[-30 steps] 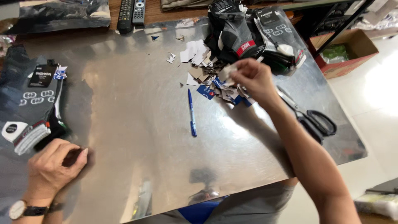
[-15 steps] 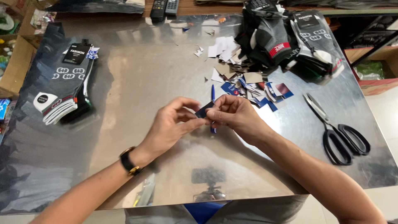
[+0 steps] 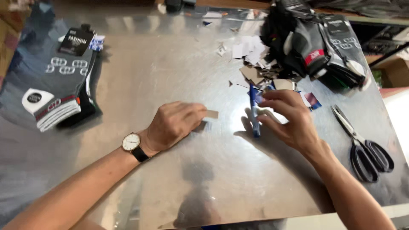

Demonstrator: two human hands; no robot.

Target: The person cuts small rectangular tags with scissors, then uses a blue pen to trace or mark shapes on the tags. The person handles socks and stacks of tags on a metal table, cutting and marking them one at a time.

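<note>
While the left hand (image 3: 172, 125) rests low on the metal table (image 3: 140, 76), its fingertips pinch a small tan card slip (image 3: 211, 114), which sticks out to the right just above the shiny surface. The slip looks light and thin, stiff enough to hold flat yet easy to crease, so an edge pinch between thumb and forefinger seems the sound way to hold it (a flat lift off polished metal would likely be fiddly). That hand's fingers are curled close together, gripping only the slip.

The right hand (image 3: 289, 119) hovers near the blue pen (image 3: 254, 115), which lies on the table pointing toward the person. Its fingers are loosely bent and part open; they seem to touch the pen's upper end, though whether they grip anything I cannot tell, since blur hides the tips.

Just beyond the pen lies a heap of paper scraps (image 3: 251, 59), touching a pile of dark socks (image 3: 315, 51). Scissors (image 3: 362, 145) lie to the right, well apart from both hands. More socks (image 3: 55, 85) lie at the far left.
</note>
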